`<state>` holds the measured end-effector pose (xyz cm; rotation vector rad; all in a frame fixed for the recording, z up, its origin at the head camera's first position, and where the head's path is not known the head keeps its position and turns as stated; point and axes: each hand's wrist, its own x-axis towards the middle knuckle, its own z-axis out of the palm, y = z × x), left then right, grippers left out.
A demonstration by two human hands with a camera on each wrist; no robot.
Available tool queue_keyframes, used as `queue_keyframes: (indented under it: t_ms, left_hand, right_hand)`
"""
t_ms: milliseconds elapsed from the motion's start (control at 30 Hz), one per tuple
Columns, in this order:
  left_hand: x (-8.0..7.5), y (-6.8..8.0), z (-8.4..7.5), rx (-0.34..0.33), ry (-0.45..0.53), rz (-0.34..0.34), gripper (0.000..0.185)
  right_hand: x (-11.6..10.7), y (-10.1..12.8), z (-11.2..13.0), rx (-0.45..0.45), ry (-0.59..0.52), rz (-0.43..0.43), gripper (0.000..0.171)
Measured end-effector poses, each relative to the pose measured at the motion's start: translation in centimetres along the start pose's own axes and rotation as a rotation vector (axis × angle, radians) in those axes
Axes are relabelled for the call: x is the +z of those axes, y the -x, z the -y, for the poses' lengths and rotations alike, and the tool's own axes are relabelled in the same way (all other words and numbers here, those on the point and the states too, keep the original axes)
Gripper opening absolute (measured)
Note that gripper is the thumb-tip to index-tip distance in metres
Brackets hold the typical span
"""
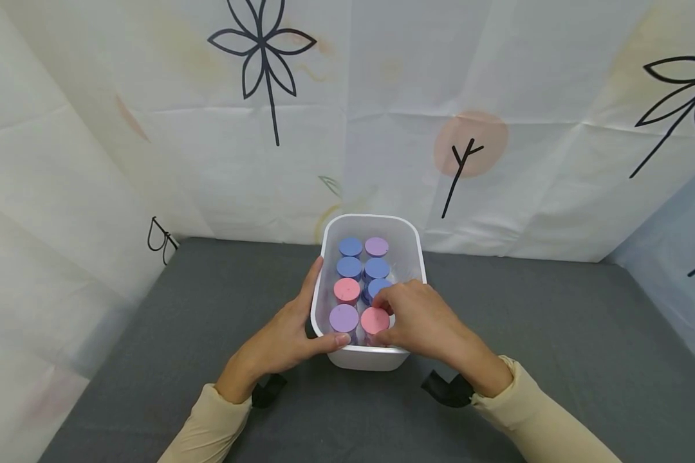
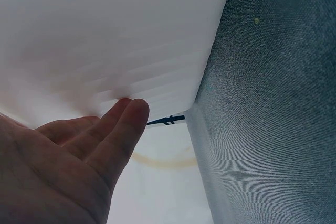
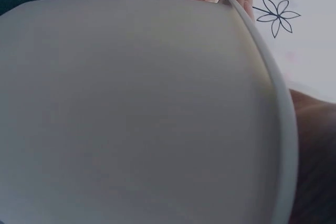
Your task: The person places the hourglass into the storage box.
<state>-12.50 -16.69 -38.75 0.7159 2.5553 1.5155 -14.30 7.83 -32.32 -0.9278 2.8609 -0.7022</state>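
A white plastic bin (image 1: 369, 360) stands on the dark grey tabletop, holding several small clear jars with coloured lids in two columns. My left hand (image 1: 284, 337) grips the bin's near left corner, thumb over the rim and fingers along the outer wall. In the left wrist view, those fingers (image 2: 123, 129) lie nearly straight against the white side. Reaching over the rim, my right hand (image 1: 425, 321) pinches the pink-lidded jar (image 1: 374, 320) at the near right. Beside it stands a purple-lidded jar (image 1: 344, 318); a blue-lidded jar (image 1: 378, 289) behind is partly covered by my fingers.
Farther back in the bin are another pink-lidded jar (image 1: 347, 290), several blue-lidded ones and a purple-lidded jar (image 1: 376, 246). A white cloth (image 1: 394, 173) printed with flowers hangs behind the table (image 1: 527, 328) and at both sides.
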Motion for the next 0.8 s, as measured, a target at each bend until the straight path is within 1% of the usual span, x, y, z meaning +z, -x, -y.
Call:
queue_keyframes:
  t_ms: [167,267,367,433,500,567,633,733,800]
  left_hand:
    - [0.1,0.0,0.1,-0.016,-0.003,-0.004,0.118]
    - [0.1,-0.1,0.1,-0.019,-0.005,-0.004,0.119]
    - [0.0,-0.3,0.1,-0.007,-0.006,-0.004,0.118]
    - [0.0,-0.3,0.1,-0.003,-0.008,-0.005,0.118]
    - [0.0,-0.3,0.1,-0.002,-0.006,-0.001,0.119]
    - [-0.1,-0.3,0.0,-0.007,-0.016,0.001,0.119]
    - [-0.2,-0.2,0.0,-0.010,-0.042,0.006,0.118]
    - [-0.7,0.0,0.0,-0.004,-0.096,0.000,0.111]
    - [-1.5,0.0,0.1,0.024,-0.124,-0.025,0.101]
  right_hand:
    - [-0.1,0.1,0.1,0.001,0.015,0.002,0.016]
    - [-0.3,0.1,0.2,0.013,0.024,0.000,0.018]
    - [-0.6,0.3,0.4,0.034,0.023,0.001,0.020]
    - [-0.8,0.5,0.4,0.052,0.015,-0.013,0.023]
    - [-1.2,1.0,0.4,0.068,-0.003,-0.047,0.026]
    - [-1.6,1.7,0.2,0.070,-0.040,-0.111,0.030]
    - [-2.0,2.5,-0.3,0.066,-0.089,-0.200,0.034]
    - [-2.9,3.8,-2.0,0.047,-0.158,-0.378,0.030]
    - [-3.3,4.5,-3.8,0.036,-0.156,-0.504,0.029]
